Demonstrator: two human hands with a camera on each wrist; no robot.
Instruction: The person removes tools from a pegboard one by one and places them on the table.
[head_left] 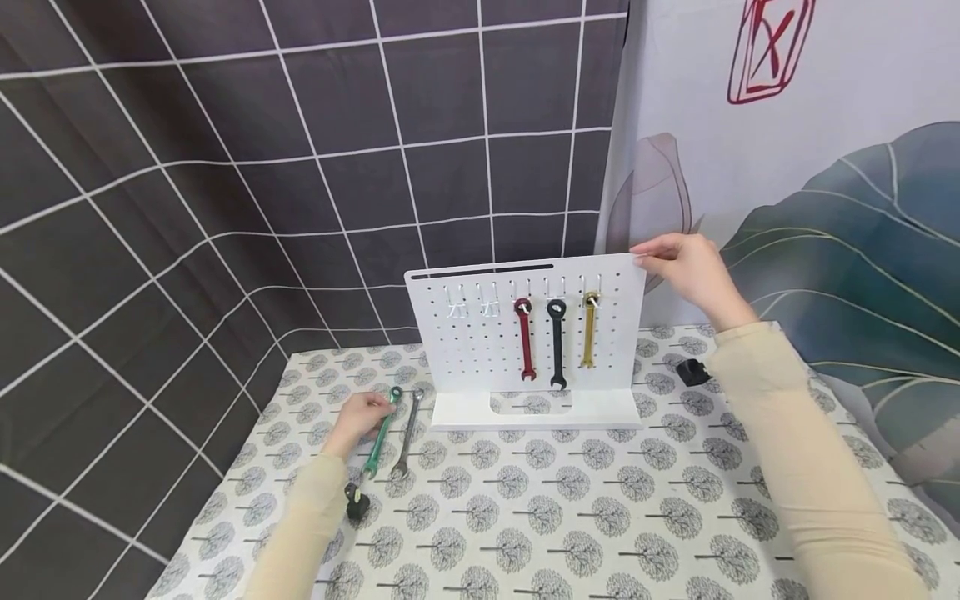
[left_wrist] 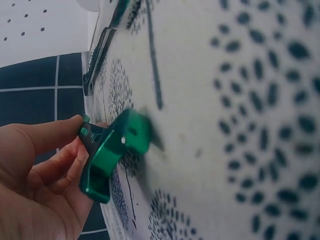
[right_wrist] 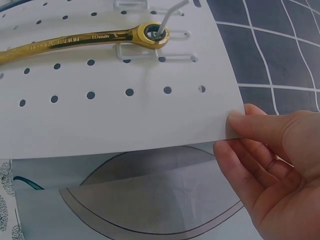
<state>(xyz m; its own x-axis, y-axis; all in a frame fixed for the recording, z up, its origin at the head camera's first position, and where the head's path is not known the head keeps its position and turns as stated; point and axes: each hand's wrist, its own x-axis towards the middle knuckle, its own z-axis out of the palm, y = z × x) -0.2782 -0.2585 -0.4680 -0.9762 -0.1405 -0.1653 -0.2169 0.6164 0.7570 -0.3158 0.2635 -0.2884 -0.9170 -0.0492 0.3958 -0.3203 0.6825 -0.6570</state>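
Note:
My left hand (head_left: 362, 419) pinches a green combination wrench (head_left: 381, 437) near its ring end, low over the cloth. In the left wrist view the green wrench's open jaw end (left_wrist: 112, 155) points toward the camera. A silver wrench (head_left: 408, 433) lies on the cloth just right of it. With thumb and fingers, my right hand (head_left: 690, 271) grips the upper right corner of a white pegboard stand (head_left: 465, 358). A red wrench (head_left: 526, 340), a black wrench (head_left: 557, 346) and a gold wrench (right_wrist: 85, 41) hang from its hooks.
Two hooks (head_left: 472, 307) on the board's left carry no wrench. The table is covered by a tree-print cloth (head_left: 540, 517). Behind stands a dark gridded curtain (head_left: 450, 183), with a leaf-patterned hanging (head_left: 862, 250) at the right. Each wrist carries a small black device (head_left: 693, 372).

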